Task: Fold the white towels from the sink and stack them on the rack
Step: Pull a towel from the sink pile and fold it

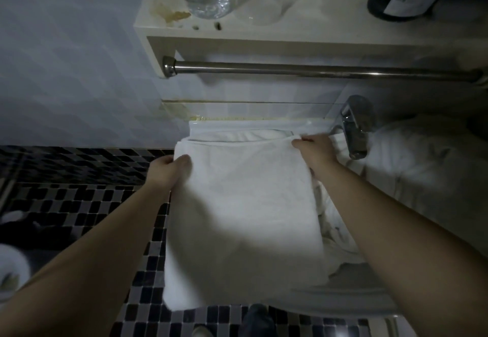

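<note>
A dim bathroom with a pale tiled wall (66, 59) and black-and-grey mosaic floor (79, 204).

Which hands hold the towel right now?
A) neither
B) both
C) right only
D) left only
B: the left hand grips the towel at its left edge, and the right hand pinches its far right corner.
</note>
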Tool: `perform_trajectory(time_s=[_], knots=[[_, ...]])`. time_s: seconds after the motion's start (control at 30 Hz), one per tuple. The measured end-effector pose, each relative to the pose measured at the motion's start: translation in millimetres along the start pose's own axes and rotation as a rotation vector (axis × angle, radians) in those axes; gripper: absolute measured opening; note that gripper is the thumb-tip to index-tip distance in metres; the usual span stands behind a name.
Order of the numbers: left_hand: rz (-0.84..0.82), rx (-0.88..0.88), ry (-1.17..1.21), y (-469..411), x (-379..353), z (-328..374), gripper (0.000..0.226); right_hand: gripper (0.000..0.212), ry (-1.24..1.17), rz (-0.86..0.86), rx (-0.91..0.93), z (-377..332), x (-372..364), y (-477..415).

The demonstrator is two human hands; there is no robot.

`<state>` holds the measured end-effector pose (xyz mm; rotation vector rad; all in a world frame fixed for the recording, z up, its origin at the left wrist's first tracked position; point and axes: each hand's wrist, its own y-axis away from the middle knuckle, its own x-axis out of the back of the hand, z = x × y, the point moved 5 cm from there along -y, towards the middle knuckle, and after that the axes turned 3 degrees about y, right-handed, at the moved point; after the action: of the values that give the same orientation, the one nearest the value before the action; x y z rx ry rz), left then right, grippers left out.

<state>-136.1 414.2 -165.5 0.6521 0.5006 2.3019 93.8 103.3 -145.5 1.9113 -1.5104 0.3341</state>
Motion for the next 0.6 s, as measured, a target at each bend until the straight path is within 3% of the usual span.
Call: perform_trajectory(time_s=[0.03, 0.13, 0.3, 0.43, 0.53, 0.6], knots=[[0.004, 0.001, -0.022, 0, 2, -2, 0.024, 0.004, -0.012, -0.016, 0.005, -1, 0, 0], [0.03, -0.094, -0.075, -3, 2, 5, 0.032, 0.027, -0.016, -0.007, 0.076, -12, 1, -5], [0.178, -0.189, -0.029, -14, 0, 35, 0.032, 0.02, -0.015, 0.117, 0.239, -46, -1, -16], [0.196, -0.093, -0.17, -27, -6, 24, 0.031, 0.025, 0.103, 0.17, 0.175, -46, -10, -20], [0.187, 0.006, -0.252, -25, -5, 6, 0.045, 0.039, 0.229, -0.006, 0.016, -26, -23, -19], [0.184, -0.027, -0.326, -24, -4, 3, 0.049, 0.037, 0.272, -0.036, 0.023, -23, -21, -17]])
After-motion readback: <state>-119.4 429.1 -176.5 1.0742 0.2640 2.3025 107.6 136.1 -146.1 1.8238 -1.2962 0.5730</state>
